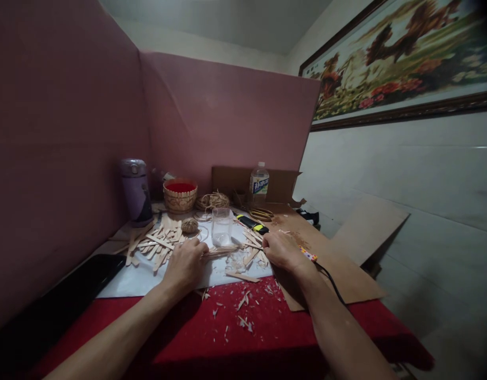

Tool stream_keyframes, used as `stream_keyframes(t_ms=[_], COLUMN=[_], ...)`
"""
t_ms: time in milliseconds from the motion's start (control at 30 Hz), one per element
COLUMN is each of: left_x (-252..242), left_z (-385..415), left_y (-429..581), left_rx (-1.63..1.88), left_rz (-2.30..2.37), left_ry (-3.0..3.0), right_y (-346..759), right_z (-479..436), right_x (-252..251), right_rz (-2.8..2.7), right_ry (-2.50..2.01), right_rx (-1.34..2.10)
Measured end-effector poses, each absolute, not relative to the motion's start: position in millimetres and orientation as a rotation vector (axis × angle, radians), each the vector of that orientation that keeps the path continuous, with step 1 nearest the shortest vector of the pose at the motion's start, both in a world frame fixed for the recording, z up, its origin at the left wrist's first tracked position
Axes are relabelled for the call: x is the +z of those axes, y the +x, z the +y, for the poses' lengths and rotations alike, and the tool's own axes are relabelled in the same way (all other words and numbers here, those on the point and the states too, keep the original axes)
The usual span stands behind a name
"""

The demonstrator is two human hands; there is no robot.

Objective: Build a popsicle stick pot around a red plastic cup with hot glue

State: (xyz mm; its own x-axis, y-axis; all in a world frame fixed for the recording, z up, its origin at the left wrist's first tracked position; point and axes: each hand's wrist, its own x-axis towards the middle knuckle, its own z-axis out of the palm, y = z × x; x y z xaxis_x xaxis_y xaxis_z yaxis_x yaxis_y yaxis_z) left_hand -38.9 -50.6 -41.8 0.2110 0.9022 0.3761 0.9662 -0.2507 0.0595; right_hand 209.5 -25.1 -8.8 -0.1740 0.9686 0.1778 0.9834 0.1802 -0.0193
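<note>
My left hand [189,262] is closed, its fingertips at the left end of some flat wooden craft sticks [224,252] lying in front of a clear plastic cup [221,227]. My right hand [282,249] has its fingers curled at the right edge of a second heap of sticks [251,256]; what they hold, if anything, is hidden. A black and yellow utility knife [251,224] lies just beyond that hand. Beside the right wrist is a flower-patterned object [308,254] with a black cord. A small twine ball [190,226] sits behind my left hand.
A large stick pile [161,244] lies left on white paper. Behind are a purple flask [135,190], a stick-covered pot [180,198], twine [213,200], scissors [260,214] and a bottle [259,182]. Cardboard [346,274] covers the right; shavings litter the red cloth [211,338].
</note>
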Motion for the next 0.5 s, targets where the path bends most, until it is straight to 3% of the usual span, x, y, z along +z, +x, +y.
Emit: stream_keyframes(t_ms=[500], left_x=[-40.2], left_z=[-55.9], left_y=[-34.6], left_rx=[-0.402], left_rz=[-1.786], left_ry=[-2.222], right_y=[185.2], right_z=[-11.6], right_x=[-26.8], right_rz=[-2.209], right_ry=[-1.936], right_rx=[-0.364])
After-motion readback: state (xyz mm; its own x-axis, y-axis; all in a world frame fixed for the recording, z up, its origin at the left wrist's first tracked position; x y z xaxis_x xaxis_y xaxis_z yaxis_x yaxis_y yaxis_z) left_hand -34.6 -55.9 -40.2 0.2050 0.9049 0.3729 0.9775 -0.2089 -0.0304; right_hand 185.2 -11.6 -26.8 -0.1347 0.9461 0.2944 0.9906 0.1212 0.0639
